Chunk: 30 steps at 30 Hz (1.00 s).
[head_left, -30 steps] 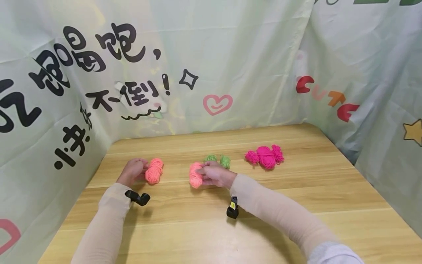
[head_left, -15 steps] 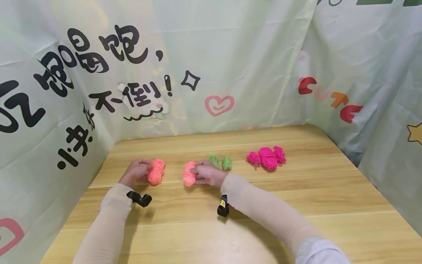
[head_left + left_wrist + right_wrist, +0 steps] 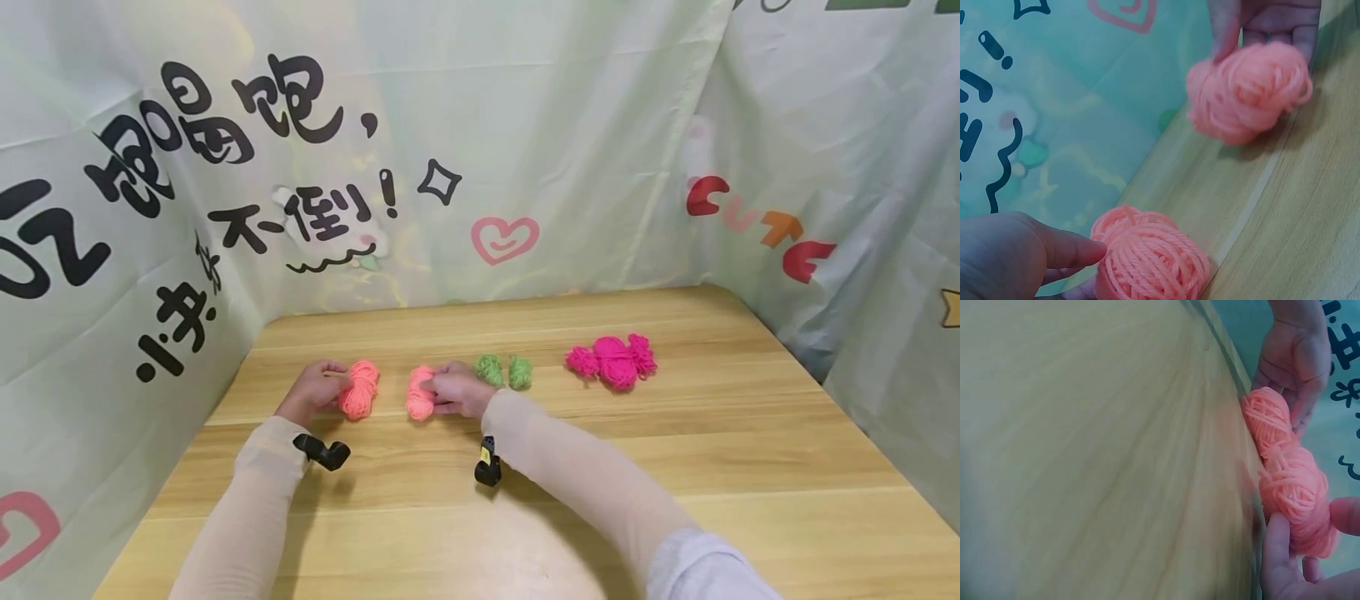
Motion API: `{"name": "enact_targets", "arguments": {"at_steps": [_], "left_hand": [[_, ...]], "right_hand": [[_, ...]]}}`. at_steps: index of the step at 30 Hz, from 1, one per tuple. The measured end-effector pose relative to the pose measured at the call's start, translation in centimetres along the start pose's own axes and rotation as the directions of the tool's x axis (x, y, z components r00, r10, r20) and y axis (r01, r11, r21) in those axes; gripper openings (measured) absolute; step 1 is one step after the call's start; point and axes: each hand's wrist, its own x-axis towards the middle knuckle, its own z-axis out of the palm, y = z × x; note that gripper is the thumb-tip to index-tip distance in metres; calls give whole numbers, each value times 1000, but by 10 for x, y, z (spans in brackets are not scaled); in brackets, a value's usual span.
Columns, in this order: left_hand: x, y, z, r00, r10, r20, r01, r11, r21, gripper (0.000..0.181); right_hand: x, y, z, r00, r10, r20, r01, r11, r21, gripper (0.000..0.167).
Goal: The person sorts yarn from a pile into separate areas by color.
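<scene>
Two coral-pink yarn skeins are on the left half of the wooden table in the head view. My left hand [image 3: 315,390] is at the left skein [image 3: 360,389], its thumb against the near side and fingers low beside it, partly hidden. The right hand [image 3: 461,390] grips the other skein [image 3: 420,393] between thumb and fingers, a short gap to the right of the first. In the left wrist view this second skein [image 3: 1247,94] appears slightly raised over the wood. From the right wrist, the gripped skein [image 3: 1297,494] overlaps the other one [image 3: 1268,419].
Two small green yarn balls [image 3: 489,369] lie just behind and right of my right hand. Farther right sits a magenta yarn bundle [image 3: 615,362] of several lumps. A printed cloth curtain [image 3: 570,167] borders the wooden table [image 3: 420,533] at the back and sides.
My right hand has carried its coral skein leftward, narrowing the gap to the left one and uncovering the green balls. The left hand stays at its skein. The head view has shifted slightly.
</scene>
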Motion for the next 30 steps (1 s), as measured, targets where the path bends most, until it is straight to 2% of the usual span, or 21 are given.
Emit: {"name": "enact_targets", "arguments": {"at_steps": [4, 9, 13, 21, 30], "left_hand": [[0, -1, 0, 1000, -3, -4, 3, 1000, -13, 43], [0, -3, -1, 1000, -8, -11, 8, 1000, -16, 43], [0, -2, -2, 1000, -13, -15, 13, 1000, -5, 43], [0, -2, -2, 1000, -8, -26, 7, 1000, -8, 42], [2, -2, -2, 999, -21, -31, 20, 999, -31, 42]], "right_hand": [[9, 2, 13, 1000, -13, 12, 13, 1000, -8, 21], [19, 2, 28, 1000, -28, -4, 28, 1000, 1, 28], [23, 0, 35, 998, -45, -37, 44, 998, -39, 32], [22, -5, 45, 989, -97, -114, 73, 977, -200, 29], [27, -9, 51, 976, -77, -205, 28, 972, -232, 23]]}}
